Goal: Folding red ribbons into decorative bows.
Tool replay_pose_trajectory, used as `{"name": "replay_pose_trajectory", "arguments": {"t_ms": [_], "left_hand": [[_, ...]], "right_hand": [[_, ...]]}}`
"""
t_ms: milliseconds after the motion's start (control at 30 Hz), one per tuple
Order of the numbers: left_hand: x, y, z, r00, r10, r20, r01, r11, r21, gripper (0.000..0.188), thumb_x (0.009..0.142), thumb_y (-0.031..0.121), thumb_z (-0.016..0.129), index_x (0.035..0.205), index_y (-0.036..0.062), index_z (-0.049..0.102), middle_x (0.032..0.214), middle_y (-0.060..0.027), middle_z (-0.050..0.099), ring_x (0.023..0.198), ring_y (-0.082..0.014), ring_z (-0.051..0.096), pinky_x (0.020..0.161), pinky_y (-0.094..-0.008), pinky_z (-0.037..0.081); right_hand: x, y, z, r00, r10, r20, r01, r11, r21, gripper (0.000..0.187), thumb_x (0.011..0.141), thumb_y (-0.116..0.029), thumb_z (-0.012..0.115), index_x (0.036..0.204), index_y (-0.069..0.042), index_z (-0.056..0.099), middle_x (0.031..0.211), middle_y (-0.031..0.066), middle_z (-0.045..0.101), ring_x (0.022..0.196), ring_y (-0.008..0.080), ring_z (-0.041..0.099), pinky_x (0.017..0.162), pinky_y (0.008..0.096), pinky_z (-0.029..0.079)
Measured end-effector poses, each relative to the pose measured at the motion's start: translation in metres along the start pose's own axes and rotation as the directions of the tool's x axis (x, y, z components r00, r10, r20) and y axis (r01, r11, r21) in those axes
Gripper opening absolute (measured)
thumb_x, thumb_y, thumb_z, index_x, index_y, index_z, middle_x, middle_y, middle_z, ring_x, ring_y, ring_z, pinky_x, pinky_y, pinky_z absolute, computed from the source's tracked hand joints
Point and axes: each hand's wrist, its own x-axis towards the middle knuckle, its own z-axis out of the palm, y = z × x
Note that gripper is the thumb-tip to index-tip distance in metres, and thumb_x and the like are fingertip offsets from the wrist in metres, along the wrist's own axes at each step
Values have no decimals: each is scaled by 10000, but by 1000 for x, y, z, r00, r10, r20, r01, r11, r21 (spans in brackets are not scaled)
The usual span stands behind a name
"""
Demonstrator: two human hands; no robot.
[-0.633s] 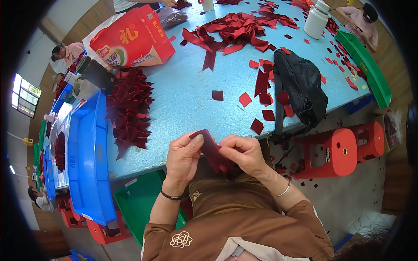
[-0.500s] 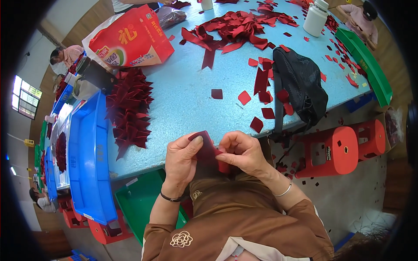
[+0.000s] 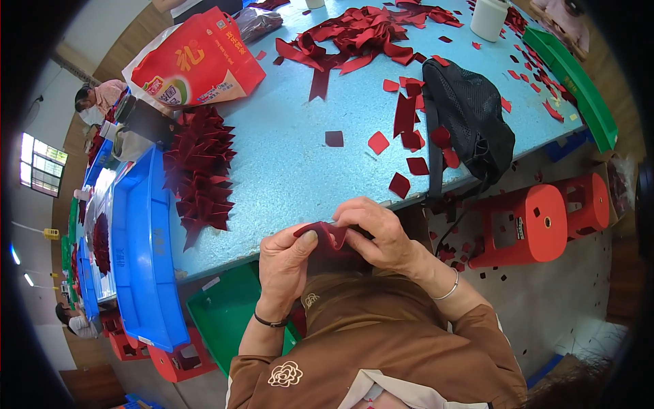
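Note:
A piece of dark red velvet ribbon (image 3: 334,234) is bent between my two hands, just off the table's near edge. My left hand (image 3: 285,260) pinches one end, with its thumb on the face of the ribbon. My right hand (image 3: 379,232) has its fingers closed on the other part, and the fingertips partly hide it. To the left on the blue table (image 3: 272,157) stands a long stack of dark red folded ribbon pieces (image 3: 201,170). Farther back lies a heap of loose red ribbons (image 3: 361,37).
A black mesh bag (image 3: 470,123) lies to the right, among small red scraps (image 3: 378,142). Left are a blue tray (image 3: 139,252) and a red gift bag (image 3: 197,61). A green bin (image 3: 228,313) sits below the edge. Red stools (image 3: 531,221) stand right. Co-workers sit farther off.
My right hand has moved slightly up and turned over, fingers now curling the ribbon. The ribbon, held flatter and upright before, is now bent over between the hands. The view has shifted slightly.

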Motion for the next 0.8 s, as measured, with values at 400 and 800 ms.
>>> {"name": "replay_pose_trajectory", "arguments": {"t_ms": [400,800], "left_hand": [[10,-17,-10,990,132,-49,-130,991,43,179,823,11,675,994,-42,682,992,-127,652,936,-177,574,844,-278,439],[18,-23,-16,967,251,-44,-237,951,200,194,795,-2,698,987,-25,688,949,-81,621,902,-147,531,766,-255,425]], "right_hand": [[-3,16,6,980,184,72,-193,967,167,144,827,36,587,966,3,599,860,103,599,736,219,585,658,309,467],[11,10,5,886,399,236,-464,764,448,117,905,-64,578,972,25,613,794,46,597,665,80,525,574,230,413]]}}
